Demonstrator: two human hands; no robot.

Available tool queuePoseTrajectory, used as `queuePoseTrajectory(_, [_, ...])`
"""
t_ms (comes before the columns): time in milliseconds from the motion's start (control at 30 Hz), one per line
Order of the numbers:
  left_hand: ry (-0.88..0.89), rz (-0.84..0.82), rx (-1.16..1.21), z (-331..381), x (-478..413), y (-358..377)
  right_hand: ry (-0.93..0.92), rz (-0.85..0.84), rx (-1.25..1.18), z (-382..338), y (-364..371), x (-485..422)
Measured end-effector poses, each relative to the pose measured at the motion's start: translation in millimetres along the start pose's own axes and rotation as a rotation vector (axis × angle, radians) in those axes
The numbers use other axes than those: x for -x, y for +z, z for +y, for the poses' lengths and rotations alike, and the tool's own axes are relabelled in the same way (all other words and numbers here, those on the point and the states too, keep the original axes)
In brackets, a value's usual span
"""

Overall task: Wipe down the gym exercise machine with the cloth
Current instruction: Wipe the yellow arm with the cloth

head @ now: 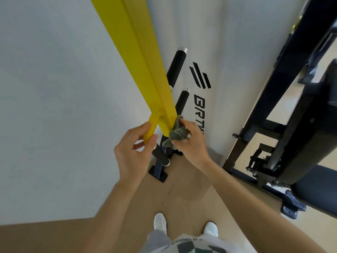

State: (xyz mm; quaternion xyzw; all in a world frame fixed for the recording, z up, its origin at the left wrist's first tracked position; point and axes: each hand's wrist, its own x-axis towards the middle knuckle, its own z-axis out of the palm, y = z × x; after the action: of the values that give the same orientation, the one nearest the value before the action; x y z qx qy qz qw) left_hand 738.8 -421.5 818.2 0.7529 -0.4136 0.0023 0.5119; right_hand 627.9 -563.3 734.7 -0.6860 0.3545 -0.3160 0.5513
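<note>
A long yellow bar (138,57) of the gym machine slants down from the top centre to my hands. My right hand (191,141) grips a crumpled grey-green cloth (177,135) and holds it against the right side of the bar's lower end. My left hand (135,150) pinches a short yellow stub (151,129) that branches off the bar to the left. Black foam-covered handles (176,67) with silver end caps stick out behind the bar, and another black grip (160,156) lies just under my left thumb.
A white panel (218,52) with black lettering stands behind the bar, and a pale wall fills the left. A black machine frame (269,99) with a padded seat (317,187) takes up the right side. The machine's black foot (158,172) sits on the tan floor ahead of my white shoes.
</note>
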Motion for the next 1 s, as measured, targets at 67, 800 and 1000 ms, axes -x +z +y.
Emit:
queuePoseTrajectory(67, [0.002, -0.004, 0.0, 0, 1, 0, -0.083, 0.083, -0.001, -13, 2, -1])
queuePoseTrajectory(800, [-0.059, -0.022, -0.003, 6, -13, -5, 0.036, -0.038, 0.226, 10, 1, -17])
queuePoseTrajectory(1000, [0.129, -0.08, -0.022, 11, -11, -20, -0.044, -0.091, -0.133, -46, -26, 27])
